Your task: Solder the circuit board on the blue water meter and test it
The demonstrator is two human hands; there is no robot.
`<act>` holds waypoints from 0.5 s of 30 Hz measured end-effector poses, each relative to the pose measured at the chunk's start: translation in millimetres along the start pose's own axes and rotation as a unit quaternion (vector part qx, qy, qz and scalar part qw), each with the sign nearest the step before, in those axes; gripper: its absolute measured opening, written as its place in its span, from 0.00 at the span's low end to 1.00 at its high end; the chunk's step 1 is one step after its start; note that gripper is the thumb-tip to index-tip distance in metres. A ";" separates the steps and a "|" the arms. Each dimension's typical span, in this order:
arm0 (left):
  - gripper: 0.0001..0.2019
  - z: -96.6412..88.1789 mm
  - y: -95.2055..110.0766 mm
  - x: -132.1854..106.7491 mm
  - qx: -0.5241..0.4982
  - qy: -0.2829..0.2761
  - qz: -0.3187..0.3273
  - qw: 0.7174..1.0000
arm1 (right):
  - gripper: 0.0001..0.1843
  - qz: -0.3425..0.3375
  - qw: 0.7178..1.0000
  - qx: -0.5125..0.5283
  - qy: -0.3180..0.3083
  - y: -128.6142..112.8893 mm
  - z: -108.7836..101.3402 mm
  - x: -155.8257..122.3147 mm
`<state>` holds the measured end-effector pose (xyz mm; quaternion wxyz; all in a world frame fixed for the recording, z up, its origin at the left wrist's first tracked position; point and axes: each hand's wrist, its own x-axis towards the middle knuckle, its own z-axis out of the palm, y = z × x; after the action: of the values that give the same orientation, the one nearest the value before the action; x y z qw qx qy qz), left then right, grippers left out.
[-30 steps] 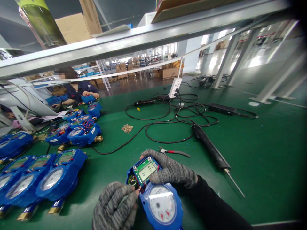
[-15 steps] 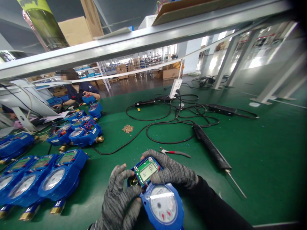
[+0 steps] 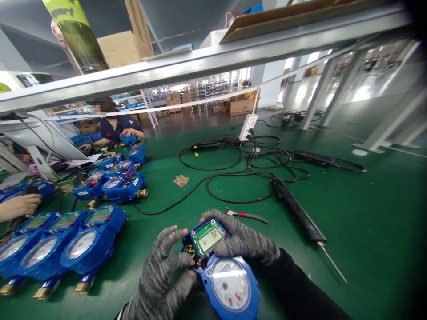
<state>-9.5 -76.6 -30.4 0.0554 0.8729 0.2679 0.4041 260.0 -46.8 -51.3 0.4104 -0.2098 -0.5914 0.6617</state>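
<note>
A blue water meter (image 3: 248, 293) with a round dial lies before me, its upper housing uncovered. A green circuit board with a small lit display (image 3: 207, 240) shows in that housing. My right hand (image 3: 247, 240), in a grey fingerless glove, grips the housing, thumb by the display's lower right corner. Gloved alike, my left hand (image 3: 163, 271) is at the housing's left side with fingers apart; the fingertips come close to it, and whether they touch I cannot tell. Beyond my right hand lie red-and-black-handled cutters (image 3: 247, 216).
Several blue meters (image 3: 83, 244) stand at left, with more opened ones (image 3: 123, 186) behind. A black electric screwdriver (image 3: 296, 213) lies at right, its cord running to a power strip (image 3: 248, 126). Small screws (image 3: 181, 180) lie heaped. Another person's hand (image 3: 20, 207) reaches in from the left edge.
My left fingers have spread and drawn back slightly from the housing. My right hand keeps its grip. Another person's hand has appeared at the left edge. The view has shifted slightly.
</note>
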 end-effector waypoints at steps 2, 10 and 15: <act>0.11 1.5 2.2 0.3 -0.019 -0.026 -0.031 0.999 | 0.37 0.002 1.000 -0.004 0.002 -1.1 -0.6 -0.2; 0.06 4.6 -0.2 5.3 -0.068 -0.092 -0.054 0.992 | 0.37 -0.002 1.000 0.030 0.008 0.1 3.8 -0.2; 0.08 -3.6 1.1 15.8 -0.006 -0.127 0.029 0.991 | 0.37 0.009 0.999 0.041 0.003 0.7 4.7 -1.4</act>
<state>-3.3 -69.9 -17.0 0.0829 0.9241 0.2307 0.2933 257.0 -50.8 -51.2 0.4142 -0.1999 -0.5609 0.6883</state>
